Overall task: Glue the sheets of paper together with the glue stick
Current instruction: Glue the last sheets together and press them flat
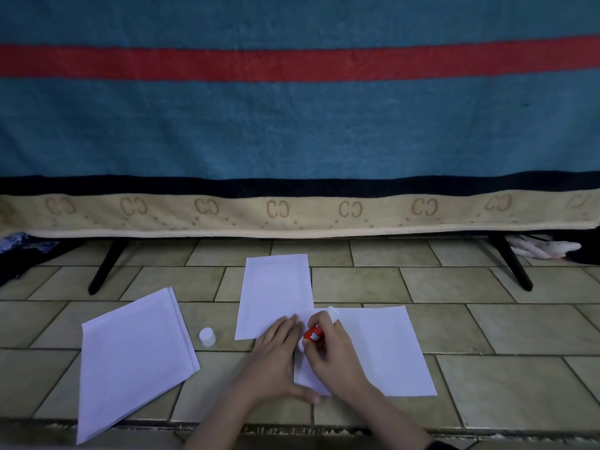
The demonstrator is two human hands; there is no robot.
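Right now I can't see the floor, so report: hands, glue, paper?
Right hand grips glue stick. Left hand flat on sheets. Cap off, beside stack. Nothing blocking.

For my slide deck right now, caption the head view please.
Right hand grips glue stick over a paper sheet; left hand presses it flat.

Dim, flat, cool light, source not visible. Soft shadow under the blanket [292,125] hem, darkest at the corners. Wide-angle bowing (the red stripe [292,63] curves). Overall soft focus; white sheets [276,287] read bluish, no glare.
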